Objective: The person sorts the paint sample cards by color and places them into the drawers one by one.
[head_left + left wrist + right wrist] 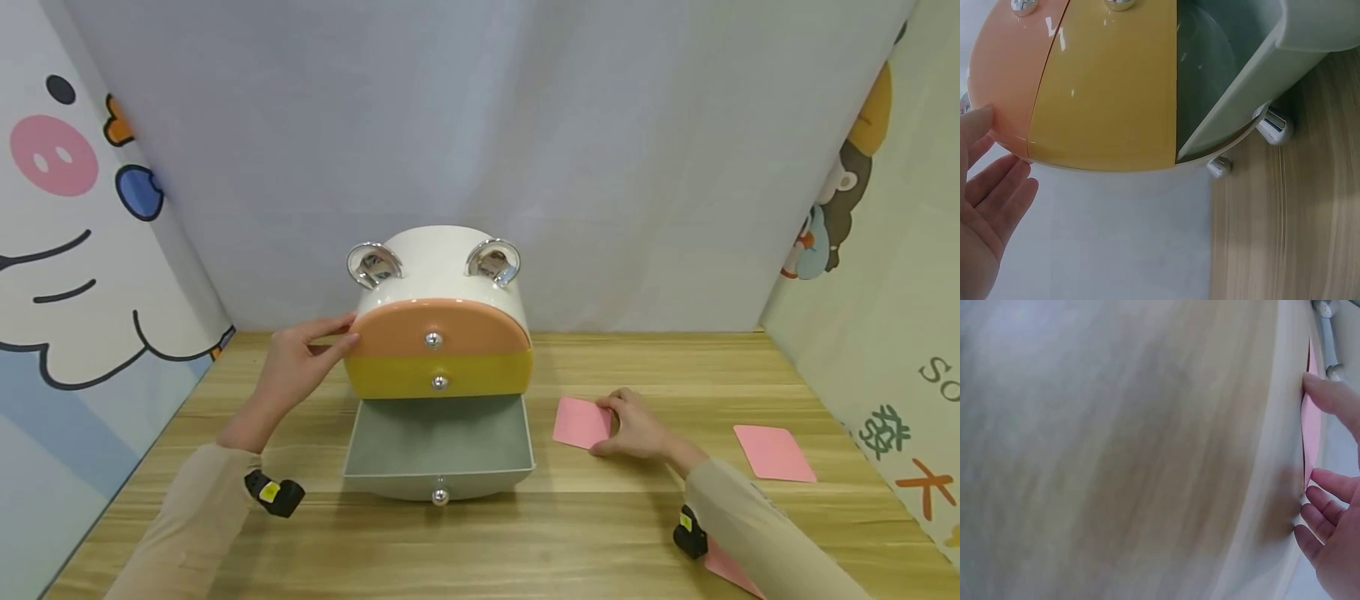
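A desktop storage box (442,267) stands upright on the wooden table, white on top with two silvery round ears. Its peach drawer (442,325) and yellow drawer (480,373) are closed; the grey-green bottom drawer (442,450) is pulled out, its visible inside bare. My left hand (296,362) touches the box's left side, thumb against the peach drawer's front edge and fingers fairly straight in the left wrist view. To the right of the box, my right hand (633,425) pinches a square pink paper (581,422) by its edges between thumb and forefinger, low over the table.
Another pink paper (775,452) lies farther right on the table (600,542). A third pink paper (729,571) is partly hidden under my right forearm. A grey curtain (637,167) hangs behind, with cartoon-printed panels (112,283) at both sides.
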`<state>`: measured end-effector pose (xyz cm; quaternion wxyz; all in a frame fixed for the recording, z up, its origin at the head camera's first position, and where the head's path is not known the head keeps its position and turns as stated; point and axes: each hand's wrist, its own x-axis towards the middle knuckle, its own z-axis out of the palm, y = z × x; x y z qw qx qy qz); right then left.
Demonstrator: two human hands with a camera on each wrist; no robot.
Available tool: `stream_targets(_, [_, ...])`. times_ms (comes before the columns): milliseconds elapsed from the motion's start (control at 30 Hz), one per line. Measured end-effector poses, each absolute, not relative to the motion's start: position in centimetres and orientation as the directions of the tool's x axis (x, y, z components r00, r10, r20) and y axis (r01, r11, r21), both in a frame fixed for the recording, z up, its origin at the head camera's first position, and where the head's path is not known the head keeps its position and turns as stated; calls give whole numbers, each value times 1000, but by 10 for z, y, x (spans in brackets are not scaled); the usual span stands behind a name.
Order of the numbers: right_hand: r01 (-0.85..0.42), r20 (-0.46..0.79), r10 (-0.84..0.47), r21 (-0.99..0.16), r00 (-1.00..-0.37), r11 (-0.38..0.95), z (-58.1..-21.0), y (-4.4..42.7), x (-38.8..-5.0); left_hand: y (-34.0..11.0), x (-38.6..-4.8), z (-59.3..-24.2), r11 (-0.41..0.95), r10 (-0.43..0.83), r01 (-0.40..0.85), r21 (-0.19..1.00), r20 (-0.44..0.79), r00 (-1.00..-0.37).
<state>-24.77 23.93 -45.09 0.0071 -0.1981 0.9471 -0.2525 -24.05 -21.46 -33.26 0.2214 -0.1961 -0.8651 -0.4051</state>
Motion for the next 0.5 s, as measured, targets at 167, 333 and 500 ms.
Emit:
stream_targets(167, [-393, 115, -383, -440, -916, 808, -453, 240, -249, -215, -241, -332, 601, 159, 519, 608, 545, -823])
stream_targets(333, [-403, 112, -397, -443, -911, 800, -447, 243, -249, -215, -241, -331, 610, 160, 514, 602, 543, -825])
stream_targets(500, [-419, 123, -412, -468, -903, 778, -426, 245, -247, -215, -241, -331, 614, 162, 512, 601, 540, -826])
